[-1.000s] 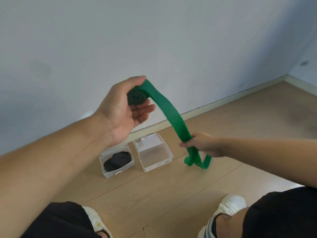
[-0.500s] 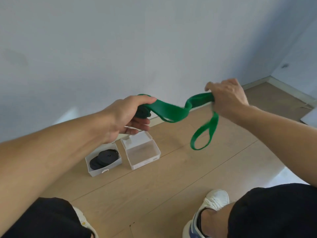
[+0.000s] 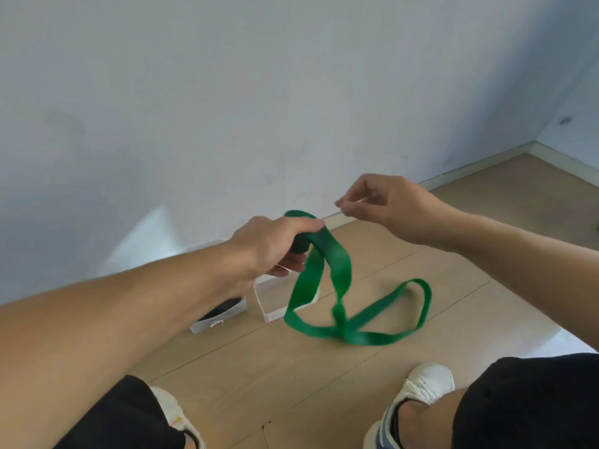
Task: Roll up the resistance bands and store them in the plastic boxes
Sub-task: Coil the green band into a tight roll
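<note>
While the left grip (image 3: 275,246) curls round the rolled end of the green band (image 3: 340,270), its loop dangles over floor (image 3: 453,280) beside the plastic boxes (image 3: 270,314); the right grip (image 3: 389,209), loosely curled, holds nothing.

The green band (image 3: 337,270), hanging from the left fingers (image 3: 288,265), looks like smooth matt rubber. Below those fingers, the clear box (image 3: 274,314) and second box (image 3: 220,320) are glossy plastic. The floor (image 3: 324,400) is pale, faintly shiny wood.
</note>
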The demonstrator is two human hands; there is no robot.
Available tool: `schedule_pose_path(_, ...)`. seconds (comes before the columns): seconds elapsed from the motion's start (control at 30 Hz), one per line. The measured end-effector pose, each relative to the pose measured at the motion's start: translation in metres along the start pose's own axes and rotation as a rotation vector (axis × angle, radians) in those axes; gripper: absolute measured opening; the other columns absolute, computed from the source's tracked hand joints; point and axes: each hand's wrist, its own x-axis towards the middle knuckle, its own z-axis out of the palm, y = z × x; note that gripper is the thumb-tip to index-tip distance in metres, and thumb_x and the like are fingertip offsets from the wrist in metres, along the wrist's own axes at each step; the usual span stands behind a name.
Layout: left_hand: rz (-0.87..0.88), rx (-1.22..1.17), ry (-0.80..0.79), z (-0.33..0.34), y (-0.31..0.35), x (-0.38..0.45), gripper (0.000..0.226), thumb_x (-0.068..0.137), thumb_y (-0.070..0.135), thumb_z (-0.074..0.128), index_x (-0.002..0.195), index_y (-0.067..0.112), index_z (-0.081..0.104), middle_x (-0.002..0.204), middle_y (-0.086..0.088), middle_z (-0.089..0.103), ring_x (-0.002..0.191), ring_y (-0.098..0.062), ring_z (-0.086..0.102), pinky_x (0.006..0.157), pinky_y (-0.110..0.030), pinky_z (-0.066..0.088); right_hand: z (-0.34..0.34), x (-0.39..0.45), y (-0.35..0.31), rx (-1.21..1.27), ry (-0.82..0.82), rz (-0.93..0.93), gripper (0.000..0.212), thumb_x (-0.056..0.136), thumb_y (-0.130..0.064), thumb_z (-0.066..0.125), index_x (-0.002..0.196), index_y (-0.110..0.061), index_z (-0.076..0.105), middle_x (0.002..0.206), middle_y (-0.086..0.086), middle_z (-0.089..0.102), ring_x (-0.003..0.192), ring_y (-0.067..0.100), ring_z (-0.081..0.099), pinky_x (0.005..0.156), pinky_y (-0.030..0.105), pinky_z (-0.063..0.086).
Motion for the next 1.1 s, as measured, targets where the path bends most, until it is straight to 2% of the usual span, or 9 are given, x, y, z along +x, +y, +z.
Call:
schedule_pose_path(0.1, 0.003, -0.016, -0.005, 0.000, -0.003, -0.002, 0.040, 0.084, 0.054, 0.069, 0.088, 0.015, 0.079, 0.071, 0.000, 0.076, 0.067, -0.015, 0.072, 0.070, -0.031, 0.053, 0.017, -0.015, -0.025, 0.149, -0.148, 0.023, 0.073, 0.064, -0.053, 0.085, 0.129, -0.031, 0.059, 0.130, -0.012, 0.069, 0.114, 0.000, 0.067, 0.103, 0.031, 0.053)
schedule_pose_path(0.17, 0.024, -0.030, -0.043, 0.001, -0.004, -0.005, 0.040, 0.088, 0.054, 0.065, 0.092, 0.018, 0.081, 0.080, -0.004, 0.078, 0.070, -0.015, 0.071, 0.073, -0.032, 0.052, 0.033, -0.021, -0.033, 0.071, -0.196, 0.022, 0.087, 0.066, -0.054, 0.087, 0.143, -0.038, 0.049, 0.133, -0.014, 0.067, 0.119, 0.000, 0.063, 0.107, 0.028, 0.049)
schedule_pose_path(0.3, 0.071, -0.117, -0.071, 0.000, -0.002, -0.011, 0.039, 0.092, 0.050, 0.060, 0.101, 0.017, 0.079, 0.080, -0.002, 0.077, 0.070, -0.015, 0.071, 0.075, -0.034, 0.051, 0.053, -0.021, -0.038, 0.041, -0.030, -0.077, 0.026, 0.083, -0.045, 0.079, 0.106, -0.039, 0.070, 0.093, -0.013, 0.077, 0.087, 0.008, 0.070, 0.085, 0.039, 0.057)
schedule_pose_path(0.43, 0.064, -0.299, -0.192, -0.005, 0.002, -0.019, 0.037, 0.098, 0.045, 0.052, 0.096, 0.016, 0.075, 0.075, -0.004, 0.068, 0.065, -0.017, 0.062, 0.075, -0.034, 0.048, 0.059, -0.021, -0.043, 0.148, 0.058, -0.084, 0.055, 0.075, -0.049, 0.083, 0.127, -0.042, 0.065, 0.105, -0.022, 0.076, 0.103, -0.008, 0.067, 0.095, 0.023, 0.054)
schedule_pose_path(0.6, 0.076, -0.390, -0.266, -0.008, 0.003, -0.023, 0.032, 0.100, 0.043, 0.048, 0.097, 0.018, 0.068, 0.072, -0.004, 0.059, 0.061, -0.018, 0.057, 0.070, -0.033, 0.048, 0.060, -0.020, -0.052, 0.094, 0.116, -0.130, 0.031, 0.084, -0.048, 0.076, 0.114, -0.041, 0.071, 0.085, -0.014, 0.077, 0.080, 0.002, 0.070, 0.071, 0.025, 0.055)
schedule_pose_path(0.73, 0.083, -0.265, -0.221, -0.013, 0.004, -0.022, 0.037, 0.097, 0.049, 0.054, 0.100, 0.015, 0.069, 0.076, -0.004, 0.060, 0.066, -0.018, 0.059, 0.078, -0.039, 0.054, 0.051, -0.019, -0.055, 0.018, 0.110, -0.166, 0.019, 0.086, -0.040, 0.076, 0.104, -0.037, 0.075, 0.075, -0.013, 0.074, 0.069, 0.002, 0.064, 0.061, 0.014, 0.049)
schedule_pose_path(0.87, 0.187, 0.109, -0.027, -0.011, 0.000, -0.022, 0.053, 0.062, 0.069, 0.077, 0.093, 0.026, 0.078, 0.087, 0.005, 0.077, 0.079, -0.014, 0.072, 0.086, -0.039, 0.062, 0.047, -0.017, -0.054, -0.363, 0.114, -0.341, 0.008, 0.085, -0.034, 0.070, 0.092, -0.032, 0.070, 0.062, -0.006, 0.060, 0.061, 0.019, 0.048, 0.052, 0.017, 0.038)
schedule_pose_path(0.97, 0.204, 0.141, -0.001, -0.015, 0.004, -0.026, 0.033, 0.071, 0.055, 0.081, 0.084, 0.024, 0.081, 0.081, 0.004, 0.080, 0.079, -0.012, 0.076, 0.081, -0.031, 0.061, 0.052, -0.018, -0.055, -0.440, 0.142, -0.376, 0.012, 0.081, -0.039, 0.071, 0.091, -0.034, 0.070, 0.060, -0.006, 0.059, 0.059, 0.022, 0.050, 0.052, 0.021, 0.037)
schedule_pose_path(1.1, 0.239, 0.064, -0.104, -0.023, 0.013, -0.026, 0.026, 0.081, 0.042, 0.077, 0.076, 0.017, 0.082, 0.077, -0.005, 0.078, 0.073, -0.016, 0.073, 0.077, -0.034, 0.054, 0.050, -0.022, -0.062, -0.089, 0.166, -0.238, 0.049, 0.070, -0.052, 0.079, 0.117, -0.038, 0.073, 0.086, -0.012, 0.078, 0.080, 0.008, 0.069, 0.071, 0.018, 0.052)
